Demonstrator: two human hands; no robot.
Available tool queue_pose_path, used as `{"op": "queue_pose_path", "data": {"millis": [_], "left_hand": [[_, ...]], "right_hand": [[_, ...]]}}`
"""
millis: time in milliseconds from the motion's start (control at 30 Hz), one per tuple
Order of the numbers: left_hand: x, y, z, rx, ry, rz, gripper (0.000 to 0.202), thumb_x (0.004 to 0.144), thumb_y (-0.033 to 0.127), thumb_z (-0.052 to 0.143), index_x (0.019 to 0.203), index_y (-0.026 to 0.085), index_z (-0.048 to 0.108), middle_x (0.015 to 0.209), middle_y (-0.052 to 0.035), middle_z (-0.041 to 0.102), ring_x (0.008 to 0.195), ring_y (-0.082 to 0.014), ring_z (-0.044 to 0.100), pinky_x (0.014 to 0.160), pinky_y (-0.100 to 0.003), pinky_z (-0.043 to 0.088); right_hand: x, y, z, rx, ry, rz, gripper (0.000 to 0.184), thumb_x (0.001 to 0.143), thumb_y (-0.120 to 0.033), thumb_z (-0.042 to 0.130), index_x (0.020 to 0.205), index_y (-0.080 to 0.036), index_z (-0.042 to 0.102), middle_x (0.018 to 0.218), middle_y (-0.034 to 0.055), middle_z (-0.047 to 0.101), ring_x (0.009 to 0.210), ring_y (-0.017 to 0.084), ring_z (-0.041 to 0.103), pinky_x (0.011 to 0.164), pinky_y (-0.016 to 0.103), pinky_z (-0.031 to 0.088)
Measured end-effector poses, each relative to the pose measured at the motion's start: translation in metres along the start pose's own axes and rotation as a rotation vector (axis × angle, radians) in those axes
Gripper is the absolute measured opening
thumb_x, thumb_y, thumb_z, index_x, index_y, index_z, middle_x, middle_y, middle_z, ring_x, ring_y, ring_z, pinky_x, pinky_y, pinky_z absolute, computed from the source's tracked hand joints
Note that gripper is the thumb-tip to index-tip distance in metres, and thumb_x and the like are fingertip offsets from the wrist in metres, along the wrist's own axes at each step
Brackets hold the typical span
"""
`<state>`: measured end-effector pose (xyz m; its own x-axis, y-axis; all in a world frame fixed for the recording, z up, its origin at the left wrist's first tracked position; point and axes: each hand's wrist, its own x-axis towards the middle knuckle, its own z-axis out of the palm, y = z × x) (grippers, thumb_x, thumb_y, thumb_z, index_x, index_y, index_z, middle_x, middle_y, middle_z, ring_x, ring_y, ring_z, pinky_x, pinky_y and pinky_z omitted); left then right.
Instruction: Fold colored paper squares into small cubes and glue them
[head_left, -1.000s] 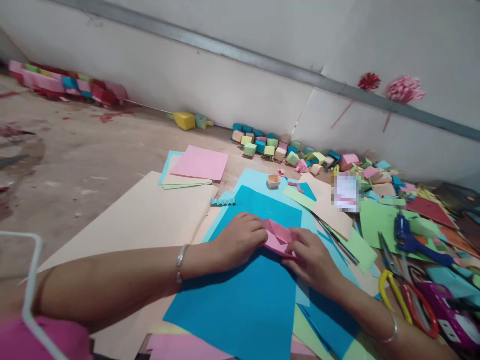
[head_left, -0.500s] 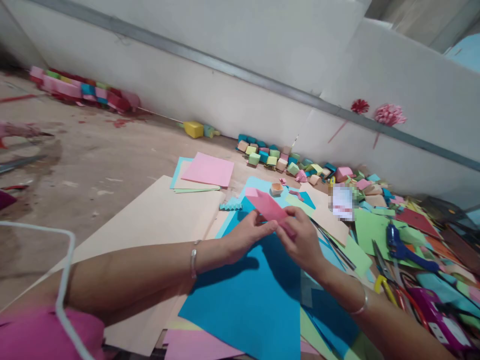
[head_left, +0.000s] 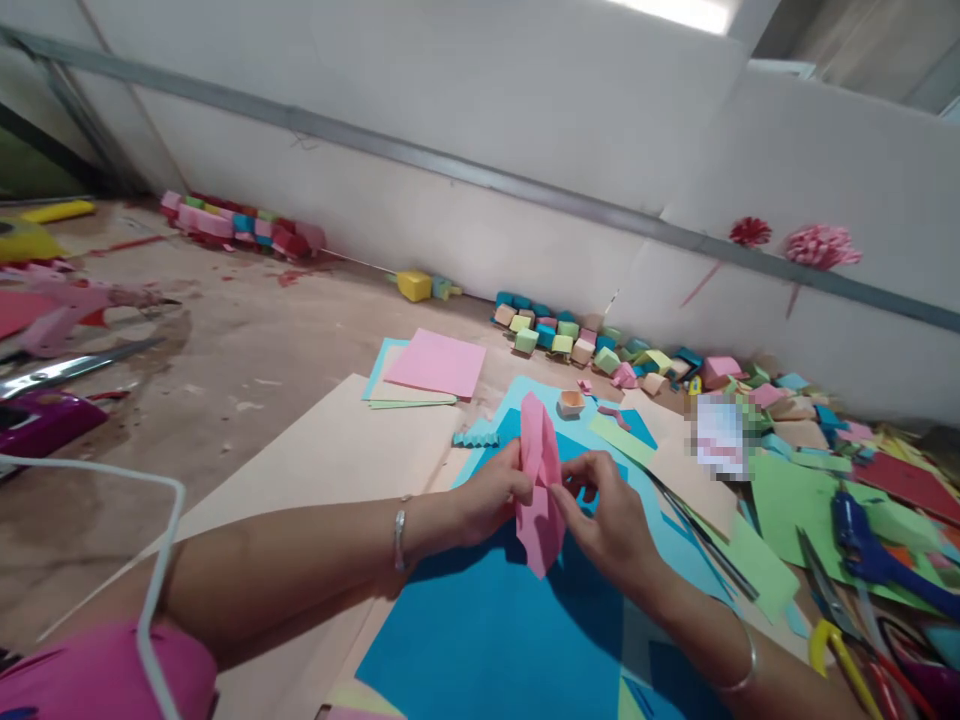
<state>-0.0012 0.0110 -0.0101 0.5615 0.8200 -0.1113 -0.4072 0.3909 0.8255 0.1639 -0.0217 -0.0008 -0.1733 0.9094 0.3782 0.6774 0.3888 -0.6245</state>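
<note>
A folded pink paper piece [head_left: 540, 485] stands upright between my two hands, lifted above a large blue sheet [head_left: 495, 630]. My left hand [head_left: 487, 495] pinches its left edge with thumb and fingers closed. From the other side my right hand [head_left: 607, 520] pinches the paper's right edge. Each wrist wears a silver bangle. Beneath the blue sheet lie a light blue sheet and a big beige sheet [head_left: 322, 460].
A pink square stack [head_left: 435, 365] lies behind the hands, with a small teal pleated strip [head_left: 474, 438] and a tiny orange paper box [head_left: 571, 402]. Several coloured paper cubes [head_left: 570, 340] line the white wall. Scissors [head_left: 840, 620] and a blue glue gun [head_left: 877, 550] sit right; more tools far left.
The pink paper was pressed flat on the blue sheet, then lifted; now both hands hold it upright on edge. The camera view has swung left and slightly up.
</note>
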Motion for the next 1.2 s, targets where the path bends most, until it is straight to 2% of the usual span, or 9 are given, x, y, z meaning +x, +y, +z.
{"op": "queue_pose_path", "data": {"millis": [100,167,267,567,733,833,900,1067,1200], "left_hand": [[-0.001,-0.001,-0.002,0.011,-0.079,-0.087,0.061,0.046,0.006,0.045,0.105,0.02,0.049,0.078,0.0014,0.055,0.061,-0.0127,0.054,0.047,-0.021,0.037],[-0.001,0.0,-0.003,0.018,-0.097,-0.12,0.066,0.047,0.007,0.046,0.111,0.02,0.048,0.08,0.0004,0.056,0.062,-0.0126,0.054,0.048,-0.02,0.036],[0.0,0.001,-0.004,0.049,-0.11,-0.15,0.069,0.048,0.006,0.047,0.116,0.021,0.048,0.079,0.0004,0.056,0.062,-0.0122,0.054,0.048,-0.021,0.035],[-0.005,0.0,0.002,0.08,-0.152,-0.239,0.066,0.049,0.004,0.052,0.113,0.021,0.048,0.077,0.0019,0.055,0.064,-0.0126,0.053,0.05,-0.021,0.034],[-0.006,0.004,0.005,0.142,-0.157,-0.254,0.072,0.048,0.003,0.05,0.119,0.019,0.048,0.084,-0.0005,0.057,0.066,-0.0131,0.055,0.051,-0.022,0.038],[-0.007,0.006,0.004,0.151,-0.156,-0.258,0.076,0.05,0.004,0.051,0.124,0.021,0.046,0.087,-0.0009,0.058,0.066,-0.0124,0.056,0.051,-0.022,0.039],[-0.008,0.006,0.003,0.151,-0.154,-0.253,0.076,0.051,0.006,0.052,0.126,0.021,0.046,0.088,-0.0011,0.059,0.066,-0.0124,0.056,0.051,-0.022,0.039],[-0.009,0.005,0.002,0.149,-0.174,-0.202,0.067,0.055,0.007,0.054,0.12,0.018,0.05,0.088,-0.0021,0.059,0.069,-0.0133,0.056,0.054,-0.023,0.041],[-0.01,0.001,0.0,0.138,-0.167,-0.175,0.071,0.059,0.005,0.055,0.127,0.022,0.041,0.084,0.0003,0.058,0.068,-0.0125,0.056,0.056,-0.023,0.042]], "right_hand": [[0.005,0.001,-0.005,0.04,-0.024,0.088,0.024,0.083,-0.025,0.061,0.104,-0.02,0.049,0.085,0.0014,0.06,0.067,0.015,0.055,0.061,0.028,0.046],[0.008,0.002,-0.008,0.043,-0.048,0.092,0.017,0.083,-0.023,0.059,0.099,-0.02,0.053,0.087,0.0024,0.06,0.07,0.015,0.055,0.062,0.028,0.045],[0.013,0.003,-0.011,0.021,-0.045,0.04,0.003,0.085,-0.022,0.055,0.084,-0.02,0.056,0.081,0.0023,0.058,0.07,0.015,0.053,0.062,0.027,0.043],[0.008,0.011,-0.008,-0.116,-0.144,-0.098,0.02,0.091,-0.023,0.049,0.078,-0.02,0.064,0.077,0.0049,0.06,0.071,0.017,0.056,0.067,0.031,0.044],[0.008,0.01,-0.01,-0.077,-0.118,0.036,0.013,0.086,-0.024,0.054,0.073,-0.021,0.053,0.071,0.0007,0.055,0.066,0.016,0.052,0.061,0.029,0.04],[0.01,0.012,-0.009,0.112,-0.093,0.217,0.014,0.08,-0.025,0.059,0.081,-0.022,0.046,0.063,-0.0057,0.049,0.056,0.013,0.047,0.053,0.026,0.037],[0.012,0.013,-0.008,0.223,-0.098,0.27,0.019,0.077,-0.026,0.062,0.087,-0.022,0.046,0.062,-0.008,0.046,0.053,0.012,0.045,0.051,0.025,0.036],[0.017,0.012,-0.01,0.239,-0.049,0.228,0.011,0.073,-0.026,0.065,0.073,-0.019,0.055,0.07,-0.0025,0.051,0.059,0.011,0.042,0.053,0.024,0.037],[0.018,0.011,-0.012,0.257,0.011,0.212,0.009,0.071,-0.026,0.066,0.072,-0.019,0.06,0.075,-0.0003,0.055,0.062,0.012,0.047,0.054,0.025,0.039]]}}
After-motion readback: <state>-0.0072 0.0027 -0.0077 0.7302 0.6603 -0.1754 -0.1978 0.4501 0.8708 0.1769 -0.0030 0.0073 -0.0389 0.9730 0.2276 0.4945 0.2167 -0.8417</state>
